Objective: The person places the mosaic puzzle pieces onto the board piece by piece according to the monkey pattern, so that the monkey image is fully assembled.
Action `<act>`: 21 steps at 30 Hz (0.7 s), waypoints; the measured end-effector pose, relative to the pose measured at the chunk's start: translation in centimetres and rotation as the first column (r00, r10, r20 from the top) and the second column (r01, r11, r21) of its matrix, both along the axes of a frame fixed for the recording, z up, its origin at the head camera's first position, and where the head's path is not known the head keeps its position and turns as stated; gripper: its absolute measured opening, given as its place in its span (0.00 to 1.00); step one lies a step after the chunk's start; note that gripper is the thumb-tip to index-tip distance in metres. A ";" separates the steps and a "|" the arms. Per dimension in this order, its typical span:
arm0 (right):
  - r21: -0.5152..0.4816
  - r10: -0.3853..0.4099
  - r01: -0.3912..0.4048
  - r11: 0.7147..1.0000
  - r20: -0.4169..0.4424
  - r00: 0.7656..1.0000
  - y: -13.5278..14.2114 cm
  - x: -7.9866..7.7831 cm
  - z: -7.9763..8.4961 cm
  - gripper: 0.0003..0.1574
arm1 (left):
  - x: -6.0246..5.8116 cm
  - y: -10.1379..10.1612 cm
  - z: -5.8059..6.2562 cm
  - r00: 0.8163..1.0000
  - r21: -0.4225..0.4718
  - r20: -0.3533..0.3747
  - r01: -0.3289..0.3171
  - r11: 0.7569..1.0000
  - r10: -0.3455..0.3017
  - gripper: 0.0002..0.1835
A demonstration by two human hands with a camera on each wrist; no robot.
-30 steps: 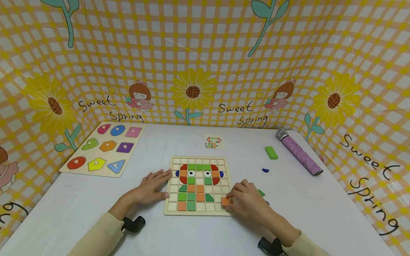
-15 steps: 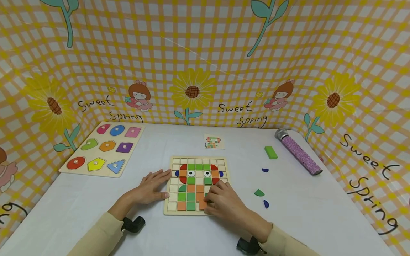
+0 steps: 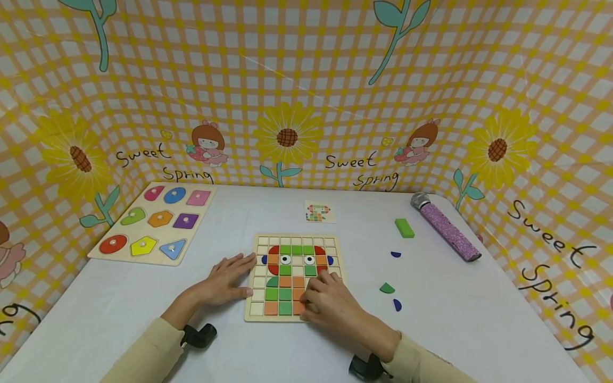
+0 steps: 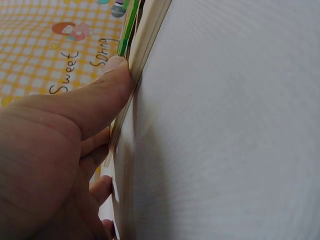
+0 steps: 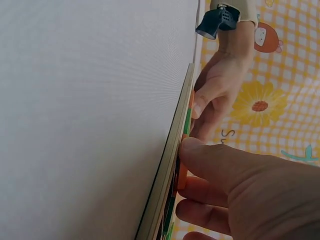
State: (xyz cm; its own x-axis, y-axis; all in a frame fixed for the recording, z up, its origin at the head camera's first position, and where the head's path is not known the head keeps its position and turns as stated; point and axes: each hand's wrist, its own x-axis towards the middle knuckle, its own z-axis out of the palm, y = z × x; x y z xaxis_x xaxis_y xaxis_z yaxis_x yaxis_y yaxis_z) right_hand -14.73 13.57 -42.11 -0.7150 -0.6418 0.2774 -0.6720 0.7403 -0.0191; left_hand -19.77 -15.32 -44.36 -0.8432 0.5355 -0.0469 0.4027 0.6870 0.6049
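A wooden grid board [image 3: 257, 308] lies on the white table, bearing red, green, orange and blue tiles and two eye pieces. With thumb and fingers my right hand [image 3: 332, 304] pinches an orange square tile [image 5: 183, 175] at the board's bottom row, beside a green square [image 3: 285, 308]. That hand covers the lower right of the board. My left hand [image 3: 221, 282] rests at the left edge, its fingers fairly straight; the thumb [image 4: 117, 75] touches the board's side in the left wrist view.
Right of the board lie a green quarter-round [image 3: 387, 288], blue half-rounds [image 3: 397, 305] and a green block [image 3: 404, 228]. A glittery microphone [image 3: 447, 229] is farther right. Behind the board lies a pattern card [image 3: 320, 211]; a shape puzzle [image 3: 139, 257] is at the left.
My right hand has carried the orange tile leftward from the board's right edge to the bottom row, beside the green square. My left hand has stayed in place.
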 end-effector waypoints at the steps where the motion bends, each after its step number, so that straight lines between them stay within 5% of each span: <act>1: 0.001 -0.001 0.001 1.000 0.001 1.000 0.0 0.0 0.0 0.16 | 0.0 0.0 0.0 1.000 0.003 -0.001 0.003 1.000 -0.003 0.39; 11: -0.039 -0.020 0.025 0.999 0.122 0.992 1.8 -0.2 0.6 0.19 | -0.1 0.0 -0.2 1.000 0.000 0.004 0.005 1.000 -0.005 0.40; 21: -0.091 0.013 0.009 0.996 0.237 0.971 9.9 -1.8 1.4 0.24 | 0.0 0.1 -0.1 1.000 0.005 0.025 -0.008 1.000 0.008 0.40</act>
